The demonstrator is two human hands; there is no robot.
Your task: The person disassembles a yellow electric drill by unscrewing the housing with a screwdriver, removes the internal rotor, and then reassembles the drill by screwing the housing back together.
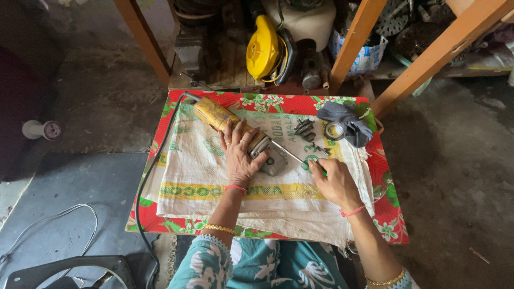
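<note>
Angle grinder [230, 124] lies mid-surface [385, 176] on sacking, long axis diagonal, head toward near-right, edges well clear. Left hand [239, 152] presses flat, open. Right hand [334, 182] closed around screwdriver [292, 155].

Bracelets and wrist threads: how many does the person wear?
4: a red thread and gold bangle on the left arm, a red thread and gold bangle on the right.

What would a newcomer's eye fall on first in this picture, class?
Probably the small table's red flowered cloth, overlaid by a white woven sack. On it the left hand presses down a yellow angle grinder, while the right hand holds a green-handled screwdriver to its head. Behind, a bright yellow machine sits under a wooden bench.
</note>
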